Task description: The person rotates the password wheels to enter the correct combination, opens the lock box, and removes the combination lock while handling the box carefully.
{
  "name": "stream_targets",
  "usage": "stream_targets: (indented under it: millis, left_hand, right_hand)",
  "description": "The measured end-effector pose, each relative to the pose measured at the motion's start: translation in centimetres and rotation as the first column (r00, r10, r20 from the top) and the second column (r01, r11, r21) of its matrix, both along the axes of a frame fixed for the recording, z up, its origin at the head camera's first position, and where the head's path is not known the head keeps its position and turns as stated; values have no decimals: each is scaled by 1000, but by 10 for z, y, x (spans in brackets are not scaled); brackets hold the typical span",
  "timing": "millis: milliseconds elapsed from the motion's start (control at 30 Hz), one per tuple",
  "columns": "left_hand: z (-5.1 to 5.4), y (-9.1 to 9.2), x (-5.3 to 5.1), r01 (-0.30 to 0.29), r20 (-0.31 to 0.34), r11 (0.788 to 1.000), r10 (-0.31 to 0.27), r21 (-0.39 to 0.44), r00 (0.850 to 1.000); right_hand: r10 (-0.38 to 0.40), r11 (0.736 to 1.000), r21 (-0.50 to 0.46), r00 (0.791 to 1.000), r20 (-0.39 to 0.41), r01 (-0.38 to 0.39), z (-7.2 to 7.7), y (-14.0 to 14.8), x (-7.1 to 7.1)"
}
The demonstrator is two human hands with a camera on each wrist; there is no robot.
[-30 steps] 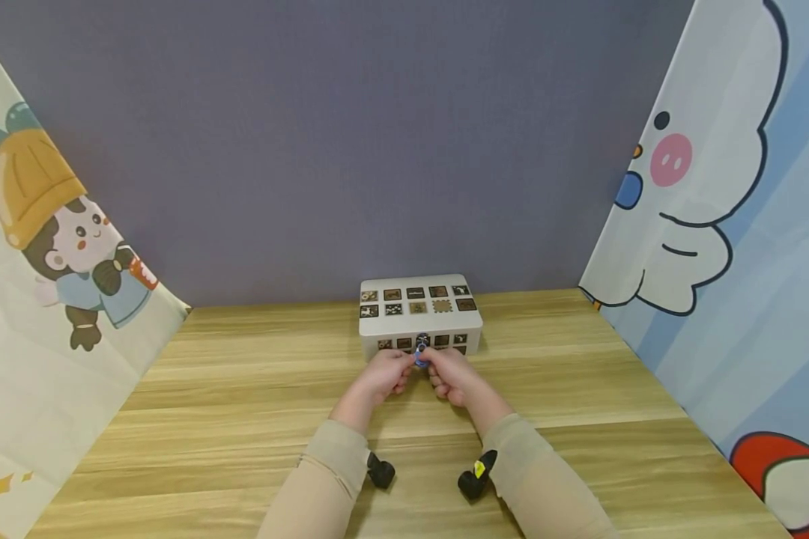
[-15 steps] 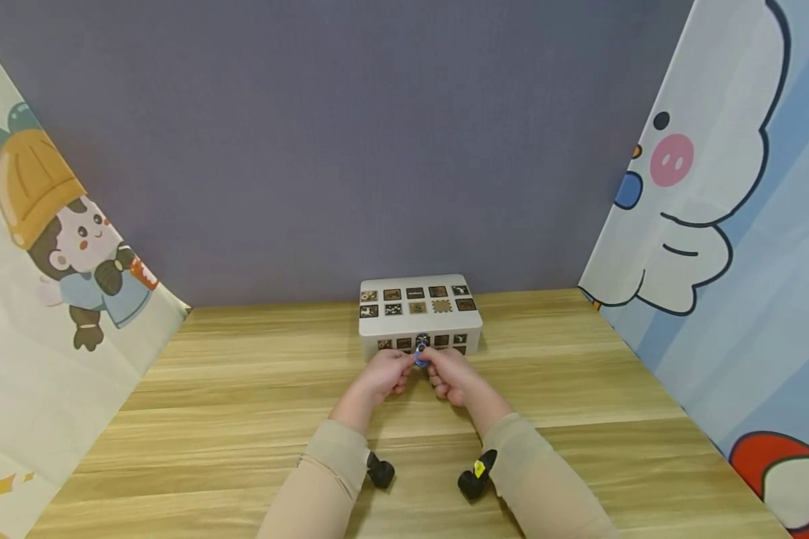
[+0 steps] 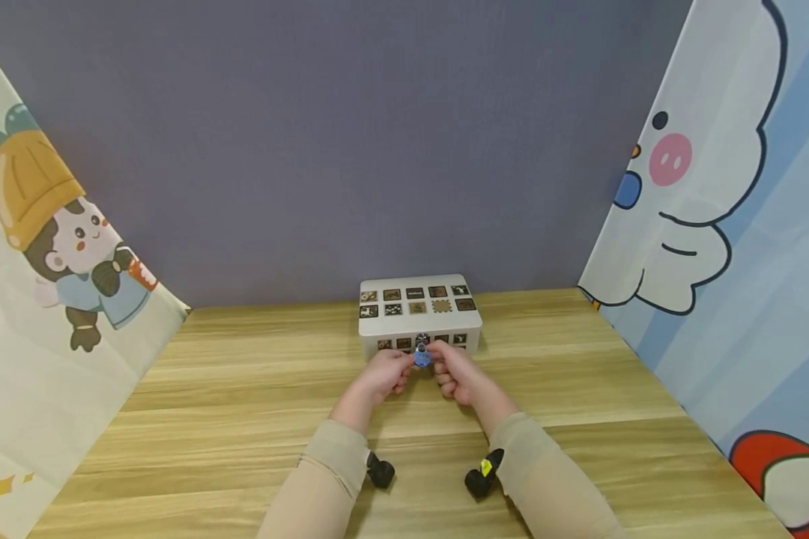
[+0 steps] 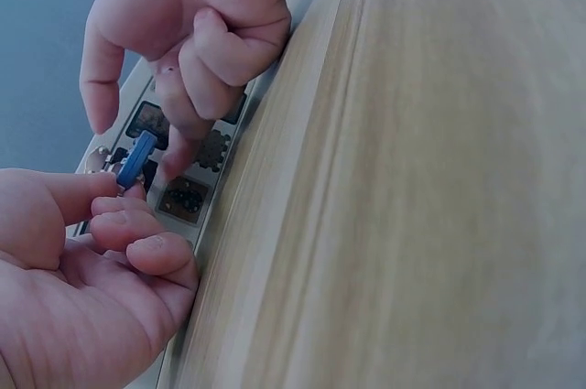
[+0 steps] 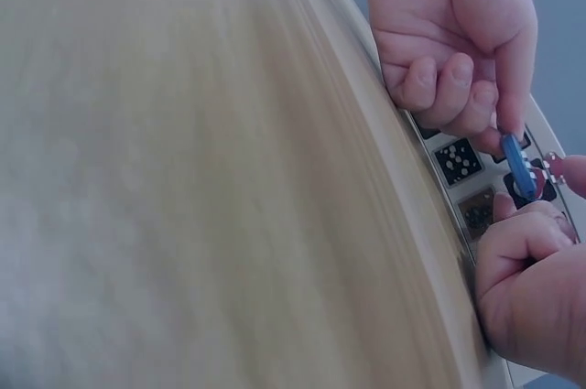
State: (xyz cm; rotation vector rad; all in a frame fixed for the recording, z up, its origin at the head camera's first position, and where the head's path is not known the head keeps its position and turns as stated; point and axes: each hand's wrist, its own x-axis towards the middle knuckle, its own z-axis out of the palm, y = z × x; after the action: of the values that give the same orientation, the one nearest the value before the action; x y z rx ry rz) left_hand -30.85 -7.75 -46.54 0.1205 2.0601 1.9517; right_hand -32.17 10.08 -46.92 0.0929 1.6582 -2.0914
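Observation:
A small blue padlock (image 3: 422, 358) is at the front of a white box (image 3: 414, 323) with dark printed squares, just below its metal clasp (image 3: 422, 340). My left hand (image 3: 383, 374) pinches the padlock's edge between thumb and finger; the left wrist view shows this hand (image 4: 92, 270) on the blue body (image 4: 137, 158). On the other side is my right hand (image 3: 460, 372), its thumb and index finger spread apart near the lock and the other fingers curled. The right wrist view shows the right hand (image 5: 540, 288) beside the padlock (image 5: 519, 167); contact cannot be told.
The box stands on a wood-grain table (image 3: 243, 419), near the grey back wall (image 3: 377, 150). Cartoon-printed sheets hang at the left (image 3: 27, 322) and right (image 3: 768, 314). Black wrist pieces (image 3: 380, 471) sit by both sleeves.
My right hand has loosened its pinch at the padlock and moved slightly right, leaving more of the blue body showing. My left hand and the box have stayed in place.

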Motion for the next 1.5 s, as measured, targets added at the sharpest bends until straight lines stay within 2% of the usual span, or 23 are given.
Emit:
stream_targets:
  millis: [333, 767, 1100, 1300, 1500]
  left_hand:
    - [-2, 0, -3, 6, -8, 1000, -6, -6, 1000]
    - [-4, 0, -5, -12, 8, 1000, 12, -7, 1000]
    - [-3, 0, -3, -19, 8, 997, 20, -74, 1000]
    - [0, -1, -3, -7, 15, 998, 8, -63, 1000]
    - [-3, -2, -4, -1, 35, 999, 2, -43, 999]
  right_hand:
    - [17, 1000, 17, 1000, -12, -16, 1, 5, -1]
    - [24, 996, 87, 994, -103, -15, -4, -6, -1]
    - [3, 995, 95, 995, -96, 6, -4, -6, 0]
    - [8, 996, 95, 995, -102, 2, -4, -6, -1]
    - [25, 995, 99, 994, -106, -14, -3, -7, 0]
